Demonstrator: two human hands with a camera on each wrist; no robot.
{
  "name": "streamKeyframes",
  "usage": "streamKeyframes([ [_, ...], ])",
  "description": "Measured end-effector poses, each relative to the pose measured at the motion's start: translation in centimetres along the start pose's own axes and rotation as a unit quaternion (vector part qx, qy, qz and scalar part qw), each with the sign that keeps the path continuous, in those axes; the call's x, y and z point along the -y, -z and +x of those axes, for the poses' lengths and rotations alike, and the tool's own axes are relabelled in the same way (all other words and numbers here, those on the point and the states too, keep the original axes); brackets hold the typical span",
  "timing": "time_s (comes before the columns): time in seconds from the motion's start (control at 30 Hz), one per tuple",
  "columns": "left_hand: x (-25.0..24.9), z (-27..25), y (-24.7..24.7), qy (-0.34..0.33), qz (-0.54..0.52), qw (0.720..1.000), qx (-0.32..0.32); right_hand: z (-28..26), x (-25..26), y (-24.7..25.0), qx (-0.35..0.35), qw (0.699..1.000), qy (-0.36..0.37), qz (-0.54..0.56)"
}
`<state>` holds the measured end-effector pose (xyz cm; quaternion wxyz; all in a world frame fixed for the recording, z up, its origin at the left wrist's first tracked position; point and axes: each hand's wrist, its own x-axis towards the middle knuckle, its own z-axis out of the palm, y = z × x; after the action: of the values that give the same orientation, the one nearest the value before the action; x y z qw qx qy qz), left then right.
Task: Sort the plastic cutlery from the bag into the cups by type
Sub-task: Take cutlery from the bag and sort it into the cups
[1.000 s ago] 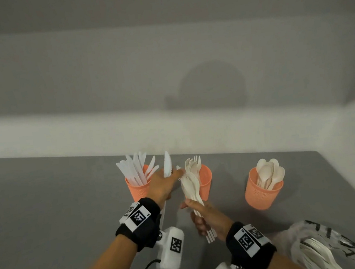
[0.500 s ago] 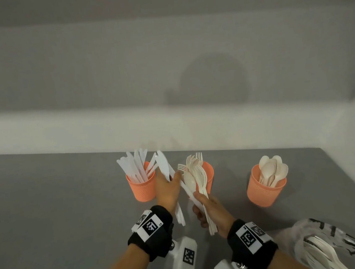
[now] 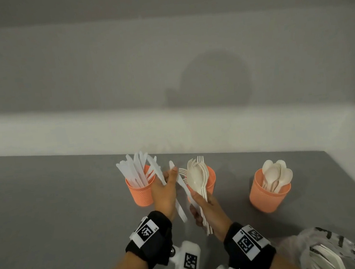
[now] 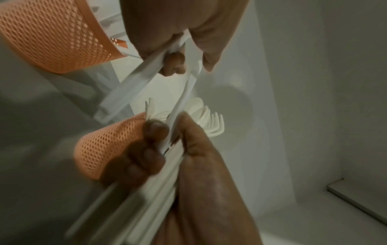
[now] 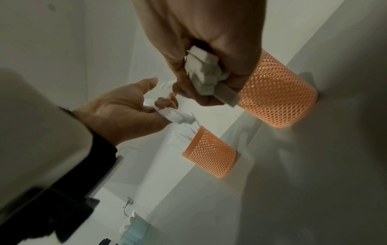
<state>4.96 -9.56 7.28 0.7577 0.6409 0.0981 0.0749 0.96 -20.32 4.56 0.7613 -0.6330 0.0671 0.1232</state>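
Left hand [image 3: 164, 193] pinches white knives [image 3: 157, 171] beside the knife cup [image 3: 141, 191]; right hand [image 3: 211, 212] grips a cutlery bundle [image 3: 198, 179]. Bare worktop [image 3: 49, 213] at nine o'clock.

Three orange mesh cups are standing upright in a row on the grey worktop [image 3: 49, 213]. The left cup [image 3: 140, 193] is holding white knives, the middle cup [image 3: 211, 180] forks, the right cup [image 3: 268, 195] cream spoons. A white knife [image 3: 157, 171] is leaning over the left cup, and a mixed bundle [image 3: 200, 182] is fanning out before the middle cup. The printed bag [image 3: 337, 251] is lying at the near right, cutlery inside.
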Motion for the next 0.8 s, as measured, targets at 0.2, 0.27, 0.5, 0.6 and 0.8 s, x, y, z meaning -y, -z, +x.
streamKeyframes([
  [0.2, 1.3, -0.1, -0.5, 0.007, 0.058, 0.998, 0.018, 0.6, 0.1, -0.4, 0.014, 0.999, -0.002, -0.045],
  [0.27, 0.3, 1.0, -0.1, -0.007, 0.064, 0.998, 0.002, 0.5, 0.4, -0.1, 0.003, 1.0, -0.029, -0.008],
  [0.5, -4.6, 6.6, 2.8, -0.088, 0.024, 0.992, -0.093, 0.5, 0.7, 1.6, -0.027, 0.998, -0.043, -0.038],
  [0.6, -5.6, 8.8, 3.5, -0.156, 0.044, 0.977, -0.137, 0.7, 1.1, 1.9, -0.01, 0.997, -0.068, -0.023],
  [0.8, -2.6, 9.7, 4.1, -0.163, 0.164, 0.969, -0.084, 0.9, 1.8, 2.2, 0.017, 0.994, -0.101, 0.03],
])
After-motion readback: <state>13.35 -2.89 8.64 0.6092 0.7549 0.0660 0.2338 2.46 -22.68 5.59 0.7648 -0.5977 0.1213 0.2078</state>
